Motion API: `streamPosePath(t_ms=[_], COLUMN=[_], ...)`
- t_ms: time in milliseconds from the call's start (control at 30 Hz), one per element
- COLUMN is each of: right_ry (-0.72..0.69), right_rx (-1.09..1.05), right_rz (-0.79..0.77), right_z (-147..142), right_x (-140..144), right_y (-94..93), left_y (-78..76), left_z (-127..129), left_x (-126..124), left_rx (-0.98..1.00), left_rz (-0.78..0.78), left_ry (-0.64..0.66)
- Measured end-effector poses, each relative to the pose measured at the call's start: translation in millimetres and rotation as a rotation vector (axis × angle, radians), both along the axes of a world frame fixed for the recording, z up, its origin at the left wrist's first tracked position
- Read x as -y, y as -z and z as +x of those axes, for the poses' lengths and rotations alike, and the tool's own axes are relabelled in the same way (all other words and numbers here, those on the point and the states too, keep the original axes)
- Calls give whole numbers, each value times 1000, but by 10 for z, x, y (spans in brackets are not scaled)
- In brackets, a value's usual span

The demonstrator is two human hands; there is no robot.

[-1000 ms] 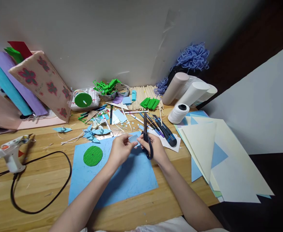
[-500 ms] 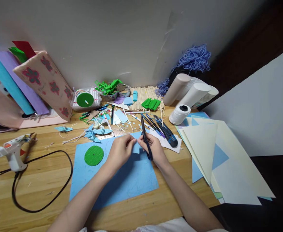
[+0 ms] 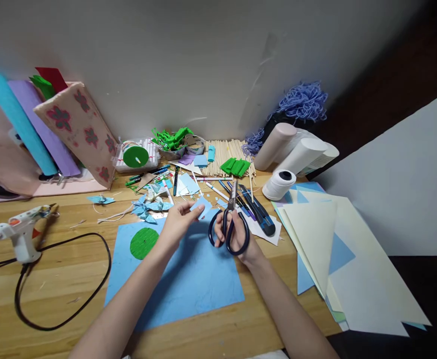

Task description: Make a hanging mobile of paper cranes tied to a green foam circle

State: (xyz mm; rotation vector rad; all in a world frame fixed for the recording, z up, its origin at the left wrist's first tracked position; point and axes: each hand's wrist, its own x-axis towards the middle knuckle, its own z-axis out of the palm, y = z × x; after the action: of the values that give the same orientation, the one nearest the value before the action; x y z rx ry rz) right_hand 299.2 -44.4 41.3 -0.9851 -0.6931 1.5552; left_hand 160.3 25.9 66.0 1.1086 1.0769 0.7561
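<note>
My left hand [image 3: 179, 222] pinches a small blue paper square [image 3: 202, 205] by its near edge, fingers together on it, held up just above the big blue sheet [image 3: 188, 279]. My right hand [image 3: 236, 237] has thumb and fingers through the loops of the black scissors [image 3: 229, 227], gripping them, blades closed and pointing away from me, just right of the square but not touching it. The piece looks already cut free; any trimming has not begun, I'd judge. A green paper circle [image 3: 144, 243] lies left of my left wrist
</note>
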Motion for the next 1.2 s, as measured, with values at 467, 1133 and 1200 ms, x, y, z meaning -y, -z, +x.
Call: streamPosePath(t_ms=[467, 1133, 1200], right_ry=[-632, -625, -631], right_rx=[-212, -178, -184], right_rz=[7, -3, -15], right_z=[-82, -48, -48], right_x=[132, 136, 134], right_y=[42, 54, 55], left_y=[-98, -55, -56], left_z=[-343, -373, -374], left_x=[-258, -279, -279], left_rx=[8, -6, 0], left_rz=[42, 43, 40], left_ry=[39, 56, 55])
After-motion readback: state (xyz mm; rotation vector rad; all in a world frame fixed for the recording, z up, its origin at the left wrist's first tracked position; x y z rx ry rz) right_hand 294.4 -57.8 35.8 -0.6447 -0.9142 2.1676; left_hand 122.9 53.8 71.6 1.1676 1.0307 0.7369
